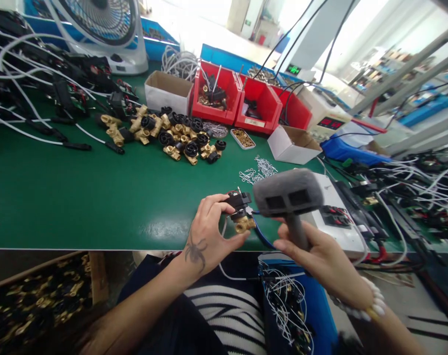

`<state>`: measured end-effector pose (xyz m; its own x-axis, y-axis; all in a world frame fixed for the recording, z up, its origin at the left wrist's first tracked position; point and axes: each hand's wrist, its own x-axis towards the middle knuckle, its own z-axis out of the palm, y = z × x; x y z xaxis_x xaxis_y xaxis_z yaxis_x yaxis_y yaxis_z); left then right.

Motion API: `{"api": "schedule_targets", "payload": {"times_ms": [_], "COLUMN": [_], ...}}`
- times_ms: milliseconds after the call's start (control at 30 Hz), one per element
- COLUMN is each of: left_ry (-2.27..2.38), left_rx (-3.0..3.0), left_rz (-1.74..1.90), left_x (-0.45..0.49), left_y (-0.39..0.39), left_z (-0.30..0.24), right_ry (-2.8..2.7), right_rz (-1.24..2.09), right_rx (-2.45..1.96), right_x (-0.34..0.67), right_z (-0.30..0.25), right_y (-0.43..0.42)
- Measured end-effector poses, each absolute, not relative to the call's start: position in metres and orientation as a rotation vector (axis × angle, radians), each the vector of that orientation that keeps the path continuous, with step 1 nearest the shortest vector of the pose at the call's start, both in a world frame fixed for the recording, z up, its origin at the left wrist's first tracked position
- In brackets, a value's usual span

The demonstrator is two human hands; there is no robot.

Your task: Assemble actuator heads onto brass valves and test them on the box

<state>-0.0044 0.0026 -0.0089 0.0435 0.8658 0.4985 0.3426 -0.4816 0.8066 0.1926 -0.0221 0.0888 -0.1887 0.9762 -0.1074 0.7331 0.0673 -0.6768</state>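
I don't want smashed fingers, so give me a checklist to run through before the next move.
1. Valve held: ok, between the left hand's thumb and fingers.
2. Hammer held: ok, the right hand is around its handle, head up.
3. Left fingers out of the hammer's way: not ok, I'd judge; they are around the valve, close to the hammer head.
4. Valve resting on the table: cannot tell from this angle.
5. Clips at hand: ok, lying loose on the table beyond the hammer.
6. Valve parts fully seated: cannot tell, too small and blurred.
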Motion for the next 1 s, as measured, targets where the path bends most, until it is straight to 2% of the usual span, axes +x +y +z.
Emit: {"api": "schedule_targets", "payload": {"times_ms": [233,567,700,867,1000], "left_ry": [1.273,1.198,1.187,1.186,1.192], "left_rx": [1.906,1.683,1.754,1.855,1.903], "left_rz": [1.447,1.371,1.397,1.473,1.477], "left_x": [-0.006,-0.012,-0.010,-0.006,-0.004], "left_y": [0.003,0.001,0.001,0.001,-0.001], "left_z": [-0.008,-0.006,-0.005,-0.007,-0.009], "right_ry": [-2.138,-1.958,-1.984,-1.962,-2.025], "right_rz": [1.100,1.393,1.257,0.761,0.513], "right_rx": [-1.405,-1.134,-1.255,-1.533,-1.631], "right_x": [0.178,0.181,0.183,0.202,0.209], "right_z": [0.065,0.043,0.055,0.084,0.085], "right_y": [0.016,0.029,0.017,-0.022,-0.045]}}
